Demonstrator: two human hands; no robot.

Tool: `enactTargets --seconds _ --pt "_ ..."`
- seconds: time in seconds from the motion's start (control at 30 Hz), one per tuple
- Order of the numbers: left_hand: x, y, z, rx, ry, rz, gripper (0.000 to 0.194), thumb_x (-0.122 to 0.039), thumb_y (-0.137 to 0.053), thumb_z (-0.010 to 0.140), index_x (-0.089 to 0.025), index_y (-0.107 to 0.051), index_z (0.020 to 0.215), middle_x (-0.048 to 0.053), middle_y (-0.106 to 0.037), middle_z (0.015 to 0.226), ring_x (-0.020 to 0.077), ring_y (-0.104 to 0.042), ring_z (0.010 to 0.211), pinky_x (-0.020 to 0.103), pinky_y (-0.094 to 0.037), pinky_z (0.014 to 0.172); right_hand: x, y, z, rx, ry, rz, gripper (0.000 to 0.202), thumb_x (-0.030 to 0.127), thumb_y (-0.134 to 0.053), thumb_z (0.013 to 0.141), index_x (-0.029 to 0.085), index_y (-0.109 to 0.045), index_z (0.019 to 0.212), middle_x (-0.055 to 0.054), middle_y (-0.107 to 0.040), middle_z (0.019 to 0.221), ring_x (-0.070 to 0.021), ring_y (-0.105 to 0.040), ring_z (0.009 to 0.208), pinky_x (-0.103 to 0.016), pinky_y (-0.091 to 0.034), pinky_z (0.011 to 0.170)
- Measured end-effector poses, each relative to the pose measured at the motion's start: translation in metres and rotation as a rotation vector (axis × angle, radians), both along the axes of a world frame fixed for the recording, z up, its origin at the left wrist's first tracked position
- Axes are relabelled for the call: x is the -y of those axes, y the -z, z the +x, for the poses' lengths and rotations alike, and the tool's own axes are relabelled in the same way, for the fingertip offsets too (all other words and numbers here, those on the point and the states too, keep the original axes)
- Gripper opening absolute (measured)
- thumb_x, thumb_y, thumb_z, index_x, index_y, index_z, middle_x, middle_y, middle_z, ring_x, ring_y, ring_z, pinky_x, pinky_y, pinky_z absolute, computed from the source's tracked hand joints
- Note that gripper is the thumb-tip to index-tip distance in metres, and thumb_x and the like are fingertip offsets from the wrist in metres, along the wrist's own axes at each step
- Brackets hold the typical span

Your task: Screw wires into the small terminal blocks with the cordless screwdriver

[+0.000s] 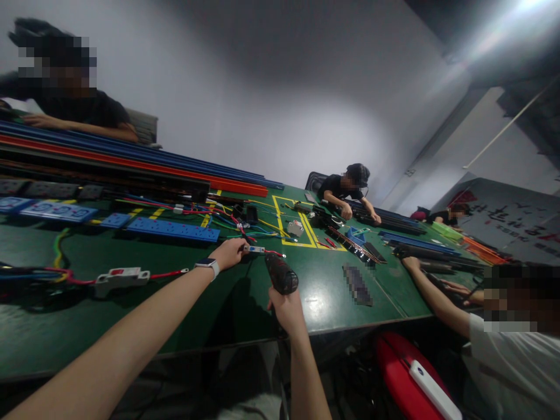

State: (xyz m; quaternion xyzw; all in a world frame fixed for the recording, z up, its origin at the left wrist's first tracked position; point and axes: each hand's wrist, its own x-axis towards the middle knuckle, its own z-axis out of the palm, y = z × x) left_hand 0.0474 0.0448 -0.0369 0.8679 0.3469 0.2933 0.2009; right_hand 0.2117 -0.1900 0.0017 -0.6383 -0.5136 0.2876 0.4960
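Note:
My left hand (230, 254), with a watch on its wrist, is closed on a small white and blue breaker (255, 249) with a red wire at its right side. My right hand (286, 309) grips a dark power screwdriver (281, 273) by its handle, and the tool's front end points toward the breaker. Whether the tip touches it, I cannot tell. Beyond my left hand lies a blue socket strip (172, 230). A larger white breaker (122, 280) with a red wire rests on the green table (324, 291) to the left.
Blue and orange rails (236, 185) lie behind the socket strips at the left. Colored wires and a grey part (295, 228) are near the yellow tape. Several people sit around the table; one at the right reaches over it. A red stool (405, 370) stands below the edge.

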Motion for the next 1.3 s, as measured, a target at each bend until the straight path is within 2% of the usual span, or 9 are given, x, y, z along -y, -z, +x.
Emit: enactTargets --seconds 0.5,1.3 --pt "0.0004 -0.0023 0.0 -0.005 -0.006 -0.012 0.019 -0.029 -0.055 0.082 -0.023 -0.069 0.093 0.005 -0.071 0.097 0.02 -0.064 0.087 0.029 -0.047 0.08 -0.0006 0.0 -0.0005 0.002 0.02 0.013 0.01 0.024 -0.053 0.076 0.017 -0.061 0.076 0.001 -0.06 0.057 -0.0162 -0.059 0.056 -0.023 -0.042 0.054" --pt "0.0003 -0.0025 -0.0003 0.005 -0.002 -0.027 0.02 -0.031 -0.056 0.081 -0.024 -0.069 0.095 0.006 -0.071 0.099 0.0207 -0.064 0.089 0.03 -0.047 0.083 0.0 0.0 -0.0008 -0.004 0.017 0.026 0.013 0.024 -0.054 0.078 0.017 -0.062 0.084 0.002 -0.06 0.059 -0.0161 -0.06 0.056 -0.024 -0.043 0.054"
